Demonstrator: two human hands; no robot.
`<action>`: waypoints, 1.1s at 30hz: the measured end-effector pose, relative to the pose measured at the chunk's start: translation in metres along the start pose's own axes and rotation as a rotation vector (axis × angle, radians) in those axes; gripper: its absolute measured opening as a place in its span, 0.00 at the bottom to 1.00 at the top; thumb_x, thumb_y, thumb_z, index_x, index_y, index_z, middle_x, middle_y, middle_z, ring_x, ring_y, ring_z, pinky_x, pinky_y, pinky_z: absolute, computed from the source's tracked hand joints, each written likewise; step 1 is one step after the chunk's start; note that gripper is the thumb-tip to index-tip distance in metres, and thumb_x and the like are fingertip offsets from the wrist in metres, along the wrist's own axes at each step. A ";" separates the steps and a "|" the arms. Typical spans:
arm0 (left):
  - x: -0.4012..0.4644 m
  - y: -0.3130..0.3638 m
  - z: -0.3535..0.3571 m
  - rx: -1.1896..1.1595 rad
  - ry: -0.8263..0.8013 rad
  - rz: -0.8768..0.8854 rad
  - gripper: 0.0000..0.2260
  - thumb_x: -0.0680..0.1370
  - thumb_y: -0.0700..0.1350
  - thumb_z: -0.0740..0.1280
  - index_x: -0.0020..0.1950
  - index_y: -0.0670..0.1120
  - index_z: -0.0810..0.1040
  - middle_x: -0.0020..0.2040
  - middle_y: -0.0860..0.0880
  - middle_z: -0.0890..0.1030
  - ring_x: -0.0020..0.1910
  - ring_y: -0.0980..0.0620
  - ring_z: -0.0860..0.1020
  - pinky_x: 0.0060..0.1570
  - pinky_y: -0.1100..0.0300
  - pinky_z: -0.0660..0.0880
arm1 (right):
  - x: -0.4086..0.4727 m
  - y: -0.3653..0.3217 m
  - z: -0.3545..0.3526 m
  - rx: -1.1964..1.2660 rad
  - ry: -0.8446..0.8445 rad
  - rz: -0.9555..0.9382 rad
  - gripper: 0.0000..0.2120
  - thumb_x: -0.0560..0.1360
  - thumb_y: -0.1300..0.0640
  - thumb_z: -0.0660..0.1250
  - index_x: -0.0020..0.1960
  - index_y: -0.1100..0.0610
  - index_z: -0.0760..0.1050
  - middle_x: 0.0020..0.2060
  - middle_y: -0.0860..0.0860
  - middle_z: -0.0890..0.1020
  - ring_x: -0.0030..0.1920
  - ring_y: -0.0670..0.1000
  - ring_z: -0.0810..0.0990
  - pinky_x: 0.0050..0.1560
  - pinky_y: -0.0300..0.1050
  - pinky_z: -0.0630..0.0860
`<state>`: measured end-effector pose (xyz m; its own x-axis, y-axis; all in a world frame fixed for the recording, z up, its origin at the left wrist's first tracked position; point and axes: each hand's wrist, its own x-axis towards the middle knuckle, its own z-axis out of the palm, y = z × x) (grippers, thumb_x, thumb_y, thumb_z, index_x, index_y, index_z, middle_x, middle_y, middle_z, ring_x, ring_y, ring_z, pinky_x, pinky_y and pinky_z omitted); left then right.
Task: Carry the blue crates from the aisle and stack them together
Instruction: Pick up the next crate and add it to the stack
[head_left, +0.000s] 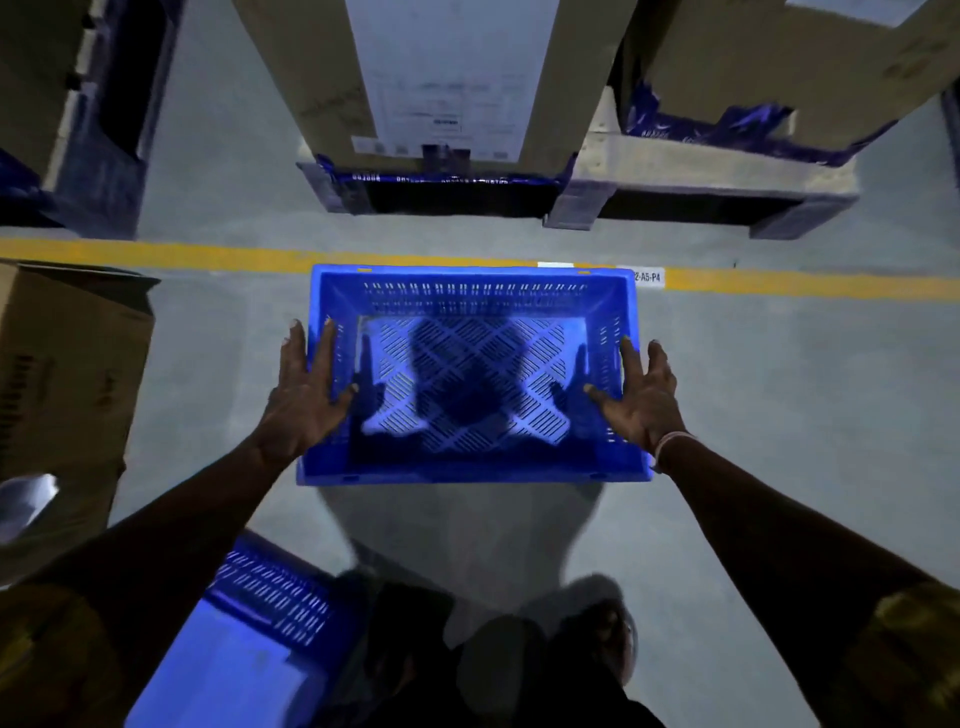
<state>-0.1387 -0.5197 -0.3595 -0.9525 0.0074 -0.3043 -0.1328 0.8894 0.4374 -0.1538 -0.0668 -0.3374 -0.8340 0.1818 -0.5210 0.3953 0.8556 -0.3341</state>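
An empty blue slotted crate (472, 283) stands on the grey floor in front of me, its far rim at a yellow floor line. My left hand (306, 395) lies on the crate's left rim with fingers straight and the thumb inside the wall. My right hand (641, 397) lies on the right rim the same way, fingers spread. A second blue crate (260, 623) sits at the lower left beside my legs, partly hidden by my left arm.
Tall cardboard boxes on pallets (701, 171) stand just beyond the yellow line (156, 255). A brown carton (67, 374) is at the left, close to the crate. Open grey floor lies to the right.
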 end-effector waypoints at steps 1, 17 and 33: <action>0.006 -0.005 0.004 -0.030 -0.007 -0.026 0.40 0.80 0.54 0.68 0.84 0.55 0.44 0.82 0.37 0.39 0.82 0.37 0.43 0.75 0.36 0.60 | 0.010 0.002 0.006 0.013 -0.004 0.007 0.44 0.75 0.36 0.67 0.82 0.45 0.47 0.80 0.56 0.45 0.78 0.64 0.52 0.77 0.59 0.57; 0.009 0.031 -0.038 -0.018 -0.146 -0.214 0.39 0.80 0.49 0.67 0.84 0.56 0.46 0.60 0.33 0.70 0.57 0.29 0.75 0.60 0.40 0.74 | 0.008 0.001 -0.018 0.082 0.125 0.052 0.41 0.72 0.49 0.75 0.80 0.49 0.59 0.67 0.65 0.64 0.63 0.70 0.73 0.68 0.55 0.69; -0.077 0.208 -0.315 -0.008 -0.006 0.061 0.31 0.80 0.48 0.64 0.82 0.55 0.58 0.48 0.41 0.72 0.45 0.34 0.77 0.45 0.45 0.76 | -0.201 -0.041 -0.288 0.131 0.359 -0.057 0.28 0.73 0.60 0.71 0.72 0.54 0.71 0.46 0.64 0.73 0.39 0.65 0.77 0.45 0.54 0.77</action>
<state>-0.1788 -0.4795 0.0215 -0.9573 0.0638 -0.2819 -0.0771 0.8836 0.4619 -0.1135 0.0014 0.0070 -0.9287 0.3137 -0.1978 0.3706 0.8043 -0.4645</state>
